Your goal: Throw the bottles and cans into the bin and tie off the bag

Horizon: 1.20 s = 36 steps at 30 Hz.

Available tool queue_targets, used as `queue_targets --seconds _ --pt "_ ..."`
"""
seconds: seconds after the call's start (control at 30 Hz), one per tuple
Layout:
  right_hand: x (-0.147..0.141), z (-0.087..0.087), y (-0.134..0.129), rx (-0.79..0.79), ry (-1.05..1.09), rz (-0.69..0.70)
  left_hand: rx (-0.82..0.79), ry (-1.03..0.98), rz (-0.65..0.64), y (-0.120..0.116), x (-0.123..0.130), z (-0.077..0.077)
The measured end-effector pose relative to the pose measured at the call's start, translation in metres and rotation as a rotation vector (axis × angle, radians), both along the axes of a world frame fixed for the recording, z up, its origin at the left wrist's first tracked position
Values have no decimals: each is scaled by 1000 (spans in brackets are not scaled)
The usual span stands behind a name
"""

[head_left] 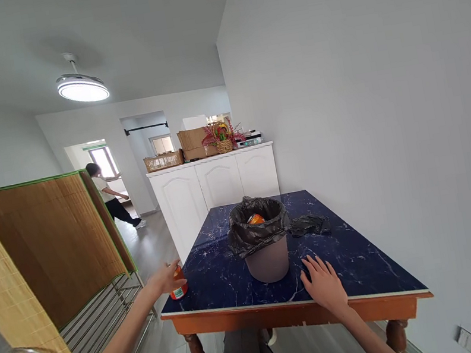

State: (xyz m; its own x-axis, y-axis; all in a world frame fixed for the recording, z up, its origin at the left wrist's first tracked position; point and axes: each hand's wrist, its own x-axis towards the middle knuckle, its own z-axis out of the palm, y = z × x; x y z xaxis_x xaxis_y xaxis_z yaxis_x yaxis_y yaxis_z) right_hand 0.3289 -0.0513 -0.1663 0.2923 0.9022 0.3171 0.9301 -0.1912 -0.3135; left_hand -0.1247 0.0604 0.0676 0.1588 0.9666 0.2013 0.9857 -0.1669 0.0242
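Observation:
At the left edge of the blue marble-patterned table point(217, 285), my left hand point(165, 280) has its fingers around an orange-red can point(179, 292), which stands upright on the tabletop. My right hand point(324, 283) lies flat on the table near its front, fingers spread, holding nothing. Between the hands stands a grey waste bin point(268, 262) lined with a black plastic bag point(252, 238), whose edge folds over the rim. An orange item point(255, 219) shows inside the bin; its lower part is hidden. Part of a black bag point(309, 225) lies on the table to the bin's right.
Behind the table is a white cabinet point(218, 182) bearing cardboard, a woven basket and a flower basket point(224, 144). A metal rack point(116, 302) with bamboo mats point(52, 243) stands at left. Another person point(108, 194) is near the far doorway. A wall borders the right side.

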Motion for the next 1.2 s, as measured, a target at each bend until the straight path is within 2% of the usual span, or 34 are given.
queue_targets --seconds 0.07,0.1,0.17,0.23,0.33,0.4,0.43,0.5,0.6,0.67,0.8,0.9,0.97,1.03,1.13,1.2 --pt "0 0 0 1 -3 3 -17 -16 23 -3 -6 -9" --pt "1 0 0 1 -4 5 -4 -34 31 -3 -5 -9" --pt "1 1 0 1 -4 6 66 -83 29 -2 4 3" --pt "0 1 -1 3 0 6 174 -149 -4 -1 25 27" --pt "-1 2 -2 9 13 5 353 -289 -148 -7 78 72" --pt "-2 3 -3 14 27 7 444 -568 -432 -16 123 97" --pt "-2 4 -3 17 37 9 434 -650 -550 -20 146 104" --pt "-3 6 -3 28 59 15 397 -695 -662 -26 187 110" --pt "-3 9 -4 51 114 26 308 -667 -645 -25 220 100" --pt "-4 9 -4 69 172 39 282 -673 -610 -22 220 89" --pt "-3 11 -6 108 355 77 228 -737 -542 -21 184 72" --pt "3 22 -4 127 558 115 121 -813 -443 -17 154 59" --pt "9 38 1 133 724 155 -1 -879 -345 -12 142 45" --pt "17 61 11 139 905 206 -186 -946 -251 -5 136 28" --pt "28 103 30 132 1185 272 -516 -1055 -164 3 139 1" --pt "33 131 42 103 1344 298 -673 -1147 -143 7 147 -11"
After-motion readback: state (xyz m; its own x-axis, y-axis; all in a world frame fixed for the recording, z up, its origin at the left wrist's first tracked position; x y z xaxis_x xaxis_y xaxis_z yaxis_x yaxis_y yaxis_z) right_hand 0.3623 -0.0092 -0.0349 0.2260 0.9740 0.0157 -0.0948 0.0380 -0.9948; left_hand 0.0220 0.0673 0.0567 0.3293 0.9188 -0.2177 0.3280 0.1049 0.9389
